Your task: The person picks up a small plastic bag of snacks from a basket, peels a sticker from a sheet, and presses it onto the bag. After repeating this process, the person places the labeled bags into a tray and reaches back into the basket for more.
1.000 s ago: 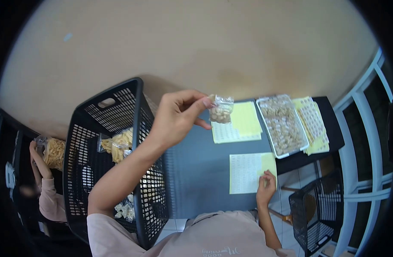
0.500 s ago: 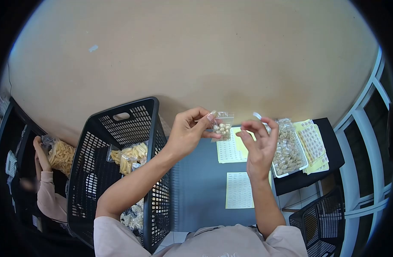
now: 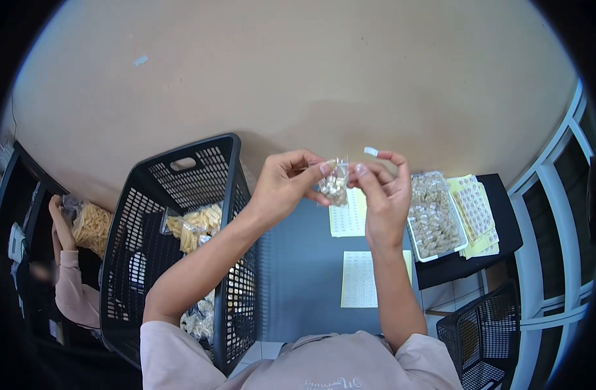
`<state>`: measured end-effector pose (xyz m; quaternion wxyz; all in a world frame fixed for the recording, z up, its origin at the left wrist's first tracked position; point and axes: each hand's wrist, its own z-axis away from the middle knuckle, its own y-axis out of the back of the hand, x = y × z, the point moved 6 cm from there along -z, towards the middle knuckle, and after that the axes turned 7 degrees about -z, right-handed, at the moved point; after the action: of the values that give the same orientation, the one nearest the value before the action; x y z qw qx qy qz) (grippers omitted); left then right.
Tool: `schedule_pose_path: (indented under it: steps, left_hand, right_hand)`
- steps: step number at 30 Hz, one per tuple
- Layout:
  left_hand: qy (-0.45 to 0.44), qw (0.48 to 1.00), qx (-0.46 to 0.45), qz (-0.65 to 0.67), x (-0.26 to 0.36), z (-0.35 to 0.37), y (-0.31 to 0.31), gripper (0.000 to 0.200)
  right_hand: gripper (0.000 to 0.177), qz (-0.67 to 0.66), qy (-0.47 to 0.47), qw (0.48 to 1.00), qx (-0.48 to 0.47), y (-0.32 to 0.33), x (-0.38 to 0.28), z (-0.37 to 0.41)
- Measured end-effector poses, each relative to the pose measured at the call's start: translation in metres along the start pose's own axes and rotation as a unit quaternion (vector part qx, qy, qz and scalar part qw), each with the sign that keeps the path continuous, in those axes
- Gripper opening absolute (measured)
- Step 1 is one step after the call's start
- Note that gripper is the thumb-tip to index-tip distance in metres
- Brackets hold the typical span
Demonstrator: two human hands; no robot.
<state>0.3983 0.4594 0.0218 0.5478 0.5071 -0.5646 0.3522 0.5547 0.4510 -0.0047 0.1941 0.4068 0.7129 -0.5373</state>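
Observation:
A small clear bag with pale round pieces hangs between my two hands above the grey table. My left hand pinches the bag's left side between thumb and fingers. On its right edge, the thumb and a finger of my right hand are closed. A small white label sticks to the raised index fingertip of that hand. Below the bag lie a sheet of labels and, nearer my body, another printed sheet.
A tall black basket with bagged yellow sticks stands at left. At right are a white tray of small bags, yellow sticker sheets and a lower black basket. A co-worker's arm shows far left.
My right hand has moved left and up to the bag and now grips its right edge. The bag has turned and narrowed between my hands.

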Motion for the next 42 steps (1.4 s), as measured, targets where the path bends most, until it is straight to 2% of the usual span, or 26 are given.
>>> schedule_pose_path:
  steps: [1,2,5,9,19,25,28,31,34,37,39,42]
  left_hand:
    - [-0.006,1.0,0.016,-0.003,0.001,0.001,0.0,0.023]
    - [0.001,1.0,0.018,0.001,0.001,0.001,0.0,0.023]
    - [0.012,0.999,0.039,0.013,-0.001,0.001,0.001,0.025]
    - [0.009,0.999,0.045,0.02,-0.001,0.002,0.002,0.027]
    - [0.0,0.999,0.033,0.028,-0.003,0.002,0.001,0.027]
    - [-0.02,0.999,0.024,-0.017,0.002,0.001,-0.002,0.021]
    - [-0.029,0.998,0.014,-0.054,0.0,0.001,-0.002,0.019]
    - [-0.049,0.993,0.022,-0.1,0.002,0.002,-0.001,0.019]
    - [-0.028,0.995,0.019,-0.099,0.001,0.003,-0.002,0.021]
    - [-0.023,0.992,0.031,-0.119,0.004,0.004,0.001,0.021]
    - [-0.047,0.99,0.011,-0.13,0.006,0.006,-0.005,0.021]
    - [-0.033,0.985,0.01,-0.172,0.005,0.009,-0.006,0.019]
  right_hand:
    - [0.025,-0.014,0.006,1.0,0.017,0.001,-0.004,0.001]
    - [0.025,-0.011,-0.002,1.0,0.019,0.005,0.0,0.0]
    - [0.007,0.034,0.023,0.999,0.002,0.006,0.0,0.003]
    - [0.005,0.063,0.01,0.998,-0.003,-0.002,0.006,0.006]
    - [0.008,0.04,0.025,0.999,0.014,-0.008,0.022,0.003]
    - [0.026,-0.026,0.035,0.999,0.001,-0.008,0.016,0.0]
    - [0.032,-0.081,-0.002,0.996,-0.02,-0.004,0.019,-0.001]
    - [0.03,-0.108,-0.04,0.993,-0.033,0.0,0.021,0.0]
    - [0.026,-0.163,-0.087,0.982,-0.045,0.006,0.024,0.0]
    - [0.019,-0.106,-0.097,0.988,-0.063,0.008,0.022,-0.001]
    - [0.013,0.05,-0.068,0.991,-0.104,0.001,0.018,0.002]
    - [0.009,0.052,-0.067,0.99,-0.113,0.004,0.017,0.004]
